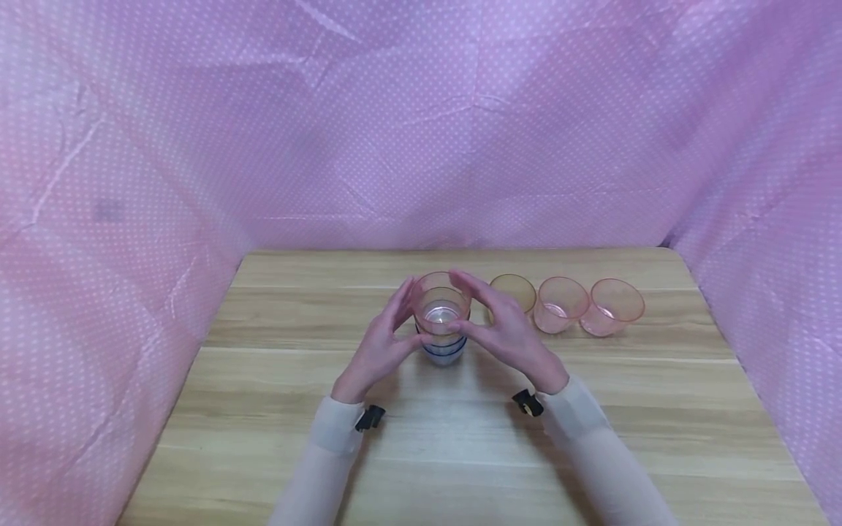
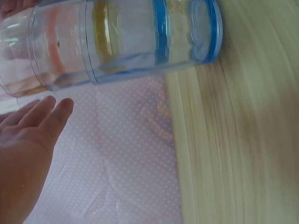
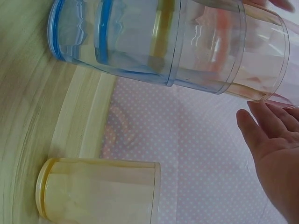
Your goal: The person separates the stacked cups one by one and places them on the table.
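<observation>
A tall stack of nested clear plastic cups (image 2: 126, 44) stands upright on the table, with blue bands low down, then a yellow one and pinkish ones higher up. At its top is a pink-rimmed cup (image 1: 442, 301). My left hand (image 1: 381, 340) holds this top cup from the left, thumb toward me and fingers round the far side. From the right, my right hand (image 1: 509, 332) holds the same cup in a mirrored way. The right wrist view shows fingertips (image 3: 245, 119) right at the upper rims.
Right of the stack, a yellow cup (image 1: 516, 288) and two pink cups, one nearer (image 1: 559, 310) and one farther right (image 1: 608, 314), stand in a row, mouths up. The wooden table (image 1: 296, 409) meets pink dotted cloth (image 1: 395, 146) at the back and sides.
</observation>
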Demonstrator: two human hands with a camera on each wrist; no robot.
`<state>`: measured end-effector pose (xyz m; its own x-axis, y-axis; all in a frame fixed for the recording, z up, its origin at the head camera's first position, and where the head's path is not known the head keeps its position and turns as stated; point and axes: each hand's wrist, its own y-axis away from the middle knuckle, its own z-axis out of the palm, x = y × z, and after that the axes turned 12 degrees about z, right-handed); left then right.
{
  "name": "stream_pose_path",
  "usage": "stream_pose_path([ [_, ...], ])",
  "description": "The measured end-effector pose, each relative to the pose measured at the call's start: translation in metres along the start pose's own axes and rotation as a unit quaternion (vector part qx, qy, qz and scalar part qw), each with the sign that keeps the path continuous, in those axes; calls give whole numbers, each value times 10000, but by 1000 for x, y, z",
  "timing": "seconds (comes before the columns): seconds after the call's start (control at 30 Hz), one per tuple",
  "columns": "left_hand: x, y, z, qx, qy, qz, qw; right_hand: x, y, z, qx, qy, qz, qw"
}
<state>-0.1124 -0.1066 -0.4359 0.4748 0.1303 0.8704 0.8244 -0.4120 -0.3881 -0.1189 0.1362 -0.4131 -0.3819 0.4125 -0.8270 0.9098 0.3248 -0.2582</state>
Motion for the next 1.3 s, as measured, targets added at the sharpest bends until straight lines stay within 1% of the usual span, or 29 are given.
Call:
stream_pose_path([
  [0.07,-1,-1,-2,-149,-8,47,9999,0,0,0,2,-1,7,10000],
  [0.23,-3,-5,-6,-492,-207,122,9985,2,1,1,30,110,13,9999],
  [0.4,-5,-9,-8,-689,-294,60,9972,3,1,1,64,242,6,9997],
  [0.47,-6,-9,-9,-719,-310,31,9969,3,2,1,63,254,-10,9997],
  [0.67,-9,-12,-10,-716,-270,128,9970,3,1,1,-20,139,77,9999],
  [0.83,-11,-13,-10,-677,-98,74,9976,4,-2,-1,-263,-205,363,9988],
  [1.03,-10,-14,-8,-711,29,-59,9974,1,-8,-5,-633,-122,689,9955],
  [1.13,-10,-13,-8,-707,4,-107,9974,1,-11,-6,-772,-166,737,9941],
  [1.3,-10,-11,-7,-637,5,-89,9979,0,-14,-6,-886,-214,726,9932],
])
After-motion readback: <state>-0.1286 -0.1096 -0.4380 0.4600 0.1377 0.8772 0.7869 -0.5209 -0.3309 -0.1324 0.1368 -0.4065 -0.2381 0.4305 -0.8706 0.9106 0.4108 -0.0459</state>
